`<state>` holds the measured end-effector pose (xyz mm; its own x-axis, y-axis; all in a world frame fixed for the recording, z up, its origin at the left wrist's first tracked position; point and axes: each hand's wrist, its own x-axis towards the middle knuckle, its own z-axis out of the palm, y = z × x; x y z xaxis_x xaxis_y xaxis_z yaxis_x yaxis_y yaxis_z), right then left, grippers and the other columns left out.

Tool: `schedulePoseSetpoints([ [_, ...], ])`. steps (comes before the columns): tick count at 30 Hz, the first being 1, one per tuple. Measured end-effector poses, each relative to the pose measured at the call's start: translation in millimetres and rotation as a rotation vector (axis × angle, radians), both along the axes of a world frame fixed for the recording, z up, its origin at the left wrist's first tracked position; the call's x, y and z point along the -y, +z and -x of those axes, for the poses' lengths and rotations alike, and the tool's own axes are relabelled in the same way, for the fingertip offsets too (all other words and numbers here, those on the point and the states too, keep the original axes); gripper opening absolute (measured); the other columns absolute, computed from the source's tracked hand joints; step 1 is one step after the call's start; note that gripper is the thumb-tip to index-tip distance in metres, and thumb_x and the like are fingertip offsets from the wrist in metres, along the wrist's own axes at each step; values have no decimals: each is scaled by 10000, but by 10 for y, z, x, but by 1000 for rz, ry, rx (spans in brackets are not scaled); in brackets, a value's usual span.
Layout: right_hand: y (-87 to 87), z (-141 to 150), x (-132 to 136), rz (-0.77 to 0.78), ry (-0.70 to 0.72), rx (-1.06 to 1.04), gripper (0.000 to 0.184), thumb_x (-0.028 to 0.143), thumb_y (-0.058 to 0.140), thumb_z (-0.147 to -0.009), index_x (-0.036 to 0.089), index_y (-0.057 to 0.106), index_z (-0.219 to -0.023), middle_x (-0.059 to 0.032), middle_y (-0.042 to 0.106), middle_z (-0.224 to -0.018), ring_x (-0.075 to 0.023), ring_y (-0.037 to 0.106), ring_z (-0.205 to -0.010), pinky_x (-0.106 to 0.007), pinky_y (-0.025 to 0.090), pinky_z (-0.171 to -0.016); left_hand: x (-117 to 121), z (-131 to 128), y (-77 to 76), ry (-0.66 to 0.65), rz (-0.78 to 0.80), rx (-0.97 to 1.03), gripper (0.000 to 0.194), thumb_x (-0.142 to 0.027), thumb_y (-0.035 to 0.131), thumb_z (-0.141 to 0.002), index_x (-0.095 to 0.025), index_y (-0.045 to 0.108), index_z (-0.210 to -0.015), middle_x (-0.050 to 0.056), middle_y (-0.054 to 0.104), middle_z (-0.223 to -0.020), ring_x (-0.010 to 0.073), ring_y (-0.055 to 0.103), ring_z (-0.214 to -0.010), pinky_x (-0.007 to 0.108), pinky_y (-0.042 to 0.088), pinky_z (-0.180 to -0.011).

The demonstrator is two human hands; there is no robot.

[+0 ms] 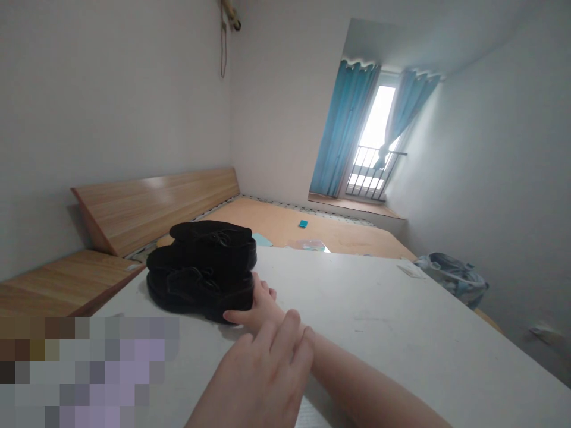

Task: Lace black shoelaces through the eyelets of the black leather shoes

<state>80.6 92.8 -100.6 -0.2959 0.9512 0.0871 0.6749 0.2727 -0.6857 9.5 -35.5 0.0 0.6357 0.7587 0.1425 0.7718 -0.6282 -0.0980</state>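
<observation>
A pair of black lace-up shoes stands side by side on the white table, toes to the left. The near shoe (187,291) has its heel between the thumb and fingers of my right hand (259,306). Behind it is the far shoe (214,235), partly hidden by the near one. My left hand (267,368) lies across my right wrist, back of the hand up, fingers loosely bent and slightly apart, with no object in it.
The white table (379,309) fills the foreground. Beyond it are a bed (352,232) with a small teal item (303,224), and a wooden headboard (169,202). A fabric basket (455,276) stands at the right. A blurred patch covers the lower left.
</observation>
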Motion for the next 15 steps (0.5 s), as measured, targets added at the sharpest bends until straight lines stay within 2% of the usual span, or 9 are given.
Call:
schedulePoseSetpoints([
  [4, -53, 221, -261, 46, 66, -86, 817, 485, 797, -639, 290, 418, -1336, -56, 534, -1163, -296, 507, -1129, -449, 363, -1000, -5, 17, -6, 10, 60, 4, 483, -91, 407, -894, -189, 553, -1343, 149, 630, -1285, 280, 643, -1017, 330, 544, -741],
  [9, -139, 286, -410, 30, 116, -170, 853, 460, 805, -655, 268, 388, -1374, -92, 522, -1233, -325, 442, -1222, -512, 292, -1045, -26, 31, 29, 23, 74, 8, 434, -125, 392, -930, -194, 576, -1316, 147, 640, -1262, 288, 649, -1005, 344, 546, -746],
  [11, -177, 223, -443, 4, 152, -215, 837, 414, 816, -657, 278, 409, -1375, -82, 532, -1260, -303, 448, -1233, -478, 324, -1045, -46, 38, 41, 35, 87, 3, 430, -132, 405, -931, -195, 566, -1325, 149, 645, -1253, 282, 657, -987, 342, 550, -741],
  [13, -219, 111, -508, -18, 169, -266, 759, 329, 809, -683, 288, 451, -1351, -62, 542, -1290, -256, 500, -1187, -407, 407, -998, -60, 47, 45, 34, 108, 6, 451, -133, 418, -928, -190, 529, -1362, 159, 634, -1274, 281, 660, -990, 340, 556, -736],
  [15, -257, -20, -622, -43, 123, -318, 635, 256, 749, -761, 277, 473, -1332, -59, 542, -1310, -226, 546, -1123, -373, 473, -930, -64, 52, 46, 24, 131, 11, 484, -132, 436, -921, -193, 489, -1399, 164, 612, -1315, 282, 657, -1013, 339, 562, -742],
])
